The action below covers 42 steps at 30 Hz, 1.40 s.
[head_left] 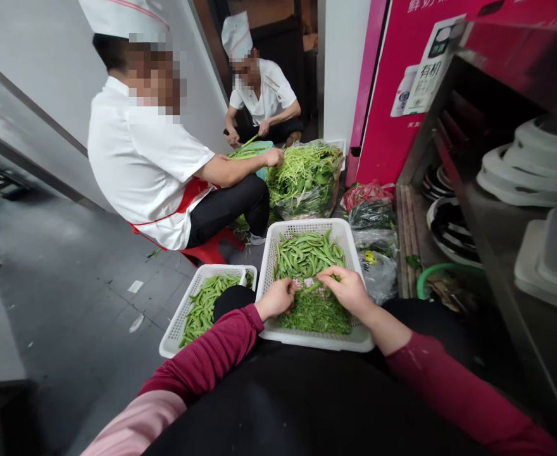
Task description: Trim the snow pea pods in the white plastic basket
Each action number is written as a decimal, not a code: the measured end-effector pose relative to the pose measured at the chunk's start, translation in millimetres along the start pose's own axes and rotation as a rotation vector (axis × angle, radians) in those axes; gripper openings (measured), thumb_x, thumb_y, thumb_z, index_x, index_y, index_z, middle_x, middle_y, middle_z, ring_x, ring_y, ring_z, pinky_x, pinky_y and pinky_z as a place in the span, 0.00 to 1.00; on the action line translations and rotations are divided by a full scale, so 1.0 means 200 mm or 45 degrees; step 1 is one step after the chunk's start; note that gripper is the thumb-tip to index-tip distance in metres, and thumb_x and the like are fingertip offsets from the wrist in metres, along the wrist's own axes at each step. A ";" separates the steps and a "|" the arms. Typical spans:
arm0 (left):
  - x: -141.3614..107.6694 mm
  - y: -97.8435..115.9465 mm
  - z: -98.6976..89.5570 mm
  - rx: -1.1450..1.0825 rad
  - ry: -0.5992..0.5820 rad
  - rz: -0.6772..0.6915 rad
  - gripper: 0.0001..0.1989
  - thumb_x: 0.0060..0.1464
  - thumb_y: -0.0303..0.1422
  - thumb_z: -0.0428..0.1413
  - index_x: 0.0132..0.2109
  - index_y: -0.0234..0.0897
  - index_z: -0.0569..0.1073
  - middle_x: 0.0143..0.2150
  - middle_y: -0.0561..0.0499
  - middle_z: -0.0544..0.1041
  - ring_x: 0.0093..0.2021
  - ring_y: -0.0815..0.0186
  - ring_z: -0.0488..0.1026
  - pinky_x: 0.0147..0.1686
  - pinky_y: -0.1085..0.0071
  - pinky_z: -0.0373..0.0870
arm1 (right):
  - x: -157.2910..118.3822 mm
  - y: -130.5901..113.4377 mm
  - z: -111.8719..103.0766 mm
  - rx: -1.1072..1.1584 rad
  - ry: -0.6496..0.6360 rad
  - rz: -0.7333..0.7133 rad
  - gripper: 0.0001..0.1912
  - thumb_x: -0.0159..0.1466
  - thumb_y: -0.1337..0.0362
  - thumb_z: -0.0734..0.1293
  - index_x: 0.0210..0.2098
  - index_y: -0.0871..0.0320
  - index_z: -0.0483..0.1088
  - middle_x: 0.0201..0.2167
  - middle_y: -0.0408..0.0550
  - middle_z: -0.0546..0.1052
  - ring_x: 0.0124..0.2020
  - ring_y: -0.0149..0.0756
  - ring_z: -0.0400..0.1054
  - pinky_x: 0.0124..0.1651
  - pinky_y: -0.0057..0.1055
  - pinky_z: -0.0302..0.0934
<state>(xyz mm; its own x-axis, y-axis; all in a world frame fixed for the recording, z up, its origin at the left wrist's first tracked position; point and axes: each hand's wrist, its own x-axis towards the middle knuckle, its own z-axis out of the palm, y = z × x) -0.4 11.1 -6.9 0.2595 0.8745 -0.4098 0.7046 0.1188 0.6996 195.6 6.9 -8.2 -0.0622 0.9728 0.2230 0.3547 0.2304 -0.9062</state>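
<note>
Both our hands pinch closed, right hand (349, 292) on a pod (337, 277), left hand (277, 298) unclear; scraps (314, 315) sharing one basket (323, 342) could contaminate whole pods (308, 252).

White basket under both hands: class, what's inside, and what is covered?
The white basket holds green pods in its far part and fine green trimmings in its near part. They hide most of its floor. Anything beneath them cannot be seen.
</note>
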 end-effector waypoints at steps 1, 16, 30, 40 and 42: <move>-0.01 0.03 -0.02 -0.003 -0.029 0.075 0.16 0.45 0.22 0.49 0.44 0.33 0.65 0.25 0.54 0.69 0.17 0.74 0.64 0.19 0.78 0.62 | 0.01 0.01 0.00 0.000 -0.008 0.032 0.09 0.55 0.58 0.64 0.27 0.56 0.72 0.26 0.43 0.76 0.31 0.36 0.69 0.35 0.30 0.60; -0.04 0.26 -0.16 0.819 -0.177 0.750 0.13 0.55 0.33 0.45 0.30 0.34 0.72 0.28 0.49 0.72 0.30 0.69 0.68 0.32 0.76 0.61 | -0.02 -0.04 0.06 -0.201 -0.391 -0.311 0.05 0.55 0.60 0.65 0.27 0.55 0.69 0.25 0.44 0.70 0.29 0.33 0.64 0.32 0.29 0.56; 0.10 -0.13 0.00 1.443 -0.010 0.463 0.12 0.52 0.25 0.45 0.39 0.30 0.72 0.39 0.40 0.68 0.42 0.58 0.64 0.38 0.64 0.62 | 0.16 0.10 -0.14 1.535 0.329 0.863 0.07 0.47 0.67 0.66 0.26 0.58 0.63 0.21 0.40 0.70 0.19 0.26 0.61 0.19 0.23 0.56; 0.15 -0.02 -0.08 1.362 -0.063 0.436 0.10 0.48 0.27 0.50 0.39 0.30 0.70 0.34 0.41 0.72 0.37 0.59 0.69 0.37 0.66 0.62 | 0.11 0.14 -0.02 0.371 -0.176 0.541 0.08 0.46 0.61 0.68 0.25 0.58 0.70 0.11 0.35 0.61 0.13 0.24 0.50 0.18 0.24 0.46; 0.11 0.00 -0.13 1.161 -0.015 0.396 0.11 0.48 0.28 0.50 0.40 0.33 0.69 0.34 0.44 0.73 0.35 0.62 0.70 0.36 0.69 0.63 | 0.10 0.14 0.01 0.090 -0.261 0.399 0.09 0.46 0.62 0.68 0.28 0.57 0.73 0.15 0.37 0.66 0.16 0.26 0.55 0.22 0.26 0.50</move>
<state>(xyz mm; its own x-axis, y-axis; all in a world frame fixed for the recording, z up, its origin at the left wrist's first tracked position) -11.2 42.2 -0.3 0.5244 0.7998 -0.2923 0.8442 -0.5331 0.0557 201.8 33.5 -30.4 -0.1489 0.9790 -0.1392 0.3211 -0.0853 -0.9432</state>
